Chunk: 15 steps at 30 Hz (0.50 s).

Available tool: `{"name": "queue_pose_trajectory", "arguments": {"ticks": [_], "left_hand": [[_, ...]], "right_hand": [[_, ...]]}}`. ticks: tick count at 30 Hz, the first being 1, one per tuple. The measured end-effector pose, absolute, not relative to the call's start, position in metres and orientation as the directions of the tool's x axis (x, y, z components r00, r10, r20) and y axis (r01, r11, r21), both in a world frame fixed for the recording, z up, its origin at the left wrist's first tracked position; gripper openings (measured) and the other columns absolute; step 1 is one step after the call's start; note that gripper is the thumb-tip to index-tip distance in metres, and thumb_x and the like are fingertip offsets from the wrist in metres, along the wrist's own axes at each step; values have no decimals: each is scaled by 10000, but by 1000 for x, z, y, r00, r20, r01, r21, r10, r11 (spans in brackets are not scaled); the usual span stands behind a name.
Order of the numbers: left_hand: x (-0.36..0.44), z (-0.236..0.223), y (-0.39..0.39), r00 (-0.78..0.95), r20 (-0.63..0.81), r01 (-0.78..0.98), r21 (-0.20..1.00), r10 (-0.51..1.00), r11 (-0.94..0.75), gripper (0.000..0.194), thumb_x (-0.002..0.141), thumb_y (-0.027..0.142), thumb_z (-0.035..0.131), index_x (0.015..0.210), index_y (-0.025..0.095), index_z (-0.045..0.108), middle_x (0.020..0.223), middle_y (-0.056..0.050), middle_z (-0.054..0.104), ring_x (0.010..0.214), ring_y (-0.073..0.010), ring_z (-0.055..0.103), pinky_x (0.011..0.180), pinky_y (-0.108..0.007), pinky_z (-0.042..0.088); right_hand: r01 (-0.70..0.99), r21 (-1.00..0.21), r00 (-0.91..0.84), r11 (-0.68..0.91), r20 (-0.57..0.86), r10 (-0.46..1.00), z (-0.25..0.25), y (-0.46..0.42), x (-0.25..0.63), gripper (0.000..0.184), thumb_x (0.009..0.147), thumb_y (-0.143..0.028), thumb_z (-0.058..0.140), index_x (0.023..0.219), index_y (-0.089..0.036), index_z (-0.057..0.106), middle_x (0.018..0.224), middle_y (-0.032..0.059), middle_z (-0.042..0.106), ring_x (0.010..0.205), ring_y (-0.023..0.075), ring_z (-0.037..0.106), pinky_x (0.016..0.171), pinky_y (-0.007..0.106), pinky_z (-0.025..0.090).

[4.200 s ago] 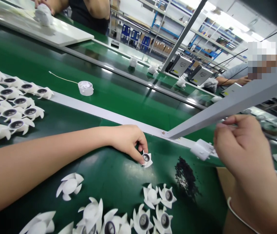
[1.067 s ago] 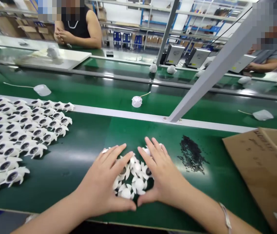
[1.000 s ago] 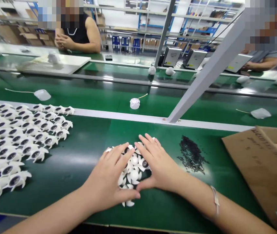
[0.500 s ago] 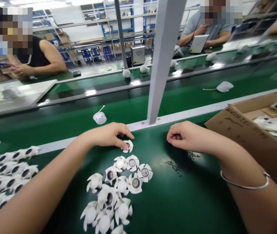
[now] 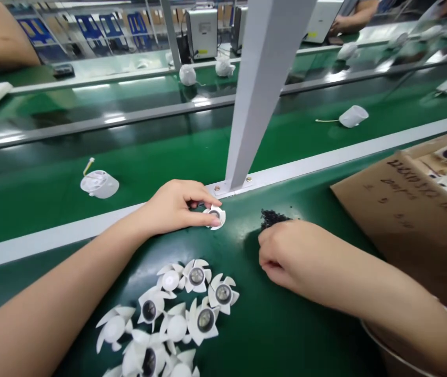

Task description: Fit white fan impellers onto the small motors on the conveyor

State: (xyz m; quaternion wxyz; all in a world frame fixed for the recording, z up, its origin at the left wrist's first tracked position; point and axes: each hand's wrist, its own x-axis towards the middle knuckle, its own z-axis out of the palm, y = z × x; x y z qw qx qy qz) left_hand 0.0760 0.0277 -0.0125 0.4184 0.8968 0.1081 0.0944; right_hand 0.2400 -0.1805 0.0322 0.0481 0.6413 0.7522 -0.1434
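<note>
My left hand (image 5: pixel 182 207) pinches a small white fan impeller (image 5: pixel 216 217) at the far side of the green worktop, thumb on its near face and fingers behind. To its right, my right hand (image 5: pixel 286 251) is closed and lowered to the worktop, beside a heap of tiny black parts (image 5: pixel 272 217). Its fingertips are turned down and mostly hidden, so what they hold cannot be seen. Several more white fan impellers (image 5: pixel 205 318) lie loosely on the worktop nearer to me, some with the dark round hub up, others with the smooth cap up.
A grey metal post (image 5: pixel 252 94) rises from the white rail (image 5: pixel 313 159) behind my hands. On the green conveyor (image 5: pixel 160 157) lie white cylindrical housings (image 5: pixel 103 184) with short leads. A cardboard box (image 5: pixel 404 209) of white parts stands at right. A co-worker's arm (image 5: pixel 3 39) rests across the line.
The view has tilted down and closer. My left hand now grips the impeller more firmly between thumb and fingers. My right hand has come down to the worktop by the black parts.
</note>
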Motion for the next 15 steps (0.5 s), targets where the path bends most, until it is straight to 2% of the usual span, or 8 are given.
{"name": "queue_pose_trajectory", "arguments": {"ticks": [3, 6, 8, 10, 13, 15], "left_hand": [[76, -15, 27, 957, 108, 93, 764, 269, -638, 320, 740, 469, 802, 970, 246, 779, 875, -6, 719, 707, -112, 571, 629, -243, 438], [76, -16, 26, 953, 123, 93, 748, 275, -657, 323, 750, 479, 790, 971, 244, 776, 880, -3, 718, 722, -114, 580, 643, -244, 439], [75, -17, 26, 954, 124, 93, 741, 271, -665, 345, 742, 495, 791, 978, 243, 772, 887, 0, 717, 730, -116, 582, 648, -247, 438], [73, -16, 28, 962, 125, 76, 734, 245, -674, 415, 691, 518, 821, 999, 244, 767, 913, 2, 719, 758, -124, 592, 652, -249, 438], [71, -14, 29, 978, 135, 13, 715, 156, -699, 490, 631, 507, 860, 1040, 258, 759, 977, 7, 725, 855, -148, 625, 692, -251, 444], [71, -13, 28, 986, 143, -36, 701, 90, -713, 434, 675, 462, 846, 1054, 270, 757, 1004, 11, 730, 916, -158, 638, 744, -254, 447]], "right_hand": [[984, -50, -176, 169, -235, 956, 24, -187, 223, 252, 595, 34, 598, 497, -192, 544, 559, -1, 569, 520, 121, 518, 523, 256, 362], [982, 41, -181, 183, -51, 982, 13, -198, 209, 229, 501, 25, 580, 493, -200, 537, 544, 24, 544, 499, 154, 509, 487, 286, 353], [976, 83, -201, 199, 13, 980, 9, -202, 205, 225, 476, 19, 568, 518, -201, 549, 562, 39, 547, 513, 177, 518, 481, 305, 364], [972, 97, -214, 214, -2, 977, 8, -203, 207, 229, 494, 20, 567, 532, -204, 537, 577, 45, 550, 544, 198, 536, 507, 326, 391], [986, 14, -165, 165, 26, 986, 14, -196, 213, 189, 632, -31, 588, 596, -212, 545, 625, 41, 567, 606, 212, 558, 578, 346, 426], [984, -154, -73, 86, 87, 994, 19, -188, 217, 131, 746, -113, 581, 665, -216, 571, 675, 26, 581, 630, 191, 555, 592, 333, 425]]}}
